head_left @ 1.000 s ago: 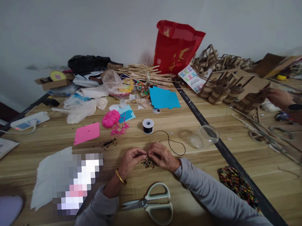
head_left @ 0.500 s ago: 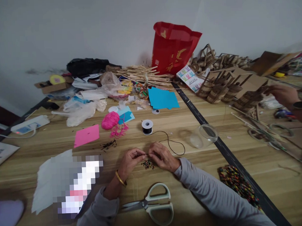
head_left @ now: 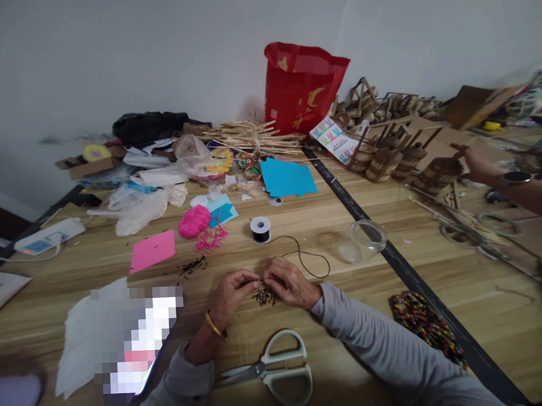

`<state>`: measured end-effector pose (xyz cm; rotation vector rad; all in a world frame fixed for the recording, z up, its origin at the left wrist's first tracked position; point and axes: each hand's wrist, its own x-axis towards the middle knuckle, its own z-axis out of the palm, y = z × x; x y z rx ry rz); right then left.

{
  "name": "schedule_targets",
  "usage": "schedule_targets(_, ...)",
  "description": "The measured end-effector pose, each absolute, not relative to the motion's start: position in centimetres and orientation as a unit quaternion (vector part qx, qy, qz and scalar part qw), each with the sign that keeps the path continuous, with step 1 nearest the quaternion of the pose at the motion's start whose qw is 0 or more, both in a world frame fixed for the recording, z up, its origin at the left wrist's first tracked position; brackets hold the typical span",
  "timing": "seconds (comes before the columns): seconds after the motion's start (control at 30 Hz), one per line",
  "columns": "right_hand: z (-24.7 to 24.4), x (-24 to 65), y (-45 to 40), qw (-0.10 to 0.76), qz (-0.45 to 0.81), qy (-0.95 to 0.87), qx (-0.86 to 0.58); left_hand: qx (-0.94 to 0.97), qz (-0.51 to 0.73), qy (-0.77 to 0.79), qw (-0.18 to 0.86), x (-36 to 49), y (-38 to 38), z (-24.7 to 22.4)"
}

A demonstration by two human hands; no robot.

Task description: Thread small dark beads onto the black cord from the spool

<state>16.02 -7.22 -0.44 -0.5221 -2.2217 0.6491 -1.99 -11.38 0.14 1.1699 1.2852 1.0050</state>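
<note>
My left hand (head_left: pixel 233 294), with a gold bangle at the wrist, is closed in a pinch; what its fingertips hold is too small to make out. Almost touching it, my right hand (head_left: pixel 290 283) is closed on a thin black cord (head_left: pixel 304 264). The cord loops over the table from a white-flanged spool (head_left: pixel 260 230) beyond the hands. Just below the fingertips lies a small pile of multicoloured beads (head_left: pixel 265 297). White-handled scissors (head_left: pixel 278 368) lie nearer me, their blades pointing left.
A clear jar (head_left: pixel 361 242) lies right of the cord, and beaded strands (head_left: pixel 427 328) lie by my right sleeve. Pink yarn (head_left: pixel 194 222), pink paper (head_left: pixel 153 251) and a phone (head_left: pixel 145 346) are left. Another person's hand (head_left: pixel 480 165) touches small woven baskets (head_left: pixel 438 173) at right.
The view has shifted slightly, moving most things a little left. My two hands stay together over the beads, fingertips pinched. The other person's hand has moved slightly left and lower at the baskets.
</note>
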Motion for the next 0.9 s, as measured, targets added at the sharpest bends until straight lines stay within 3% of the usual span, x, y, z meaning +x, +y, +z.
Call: schedule_targets(0.9,-0.75,15.92,-7.17,0.363,0.254,-0.871,-0.21,0.499,0.428,0.531,0.535,-1.88,-11.28,-0.03)
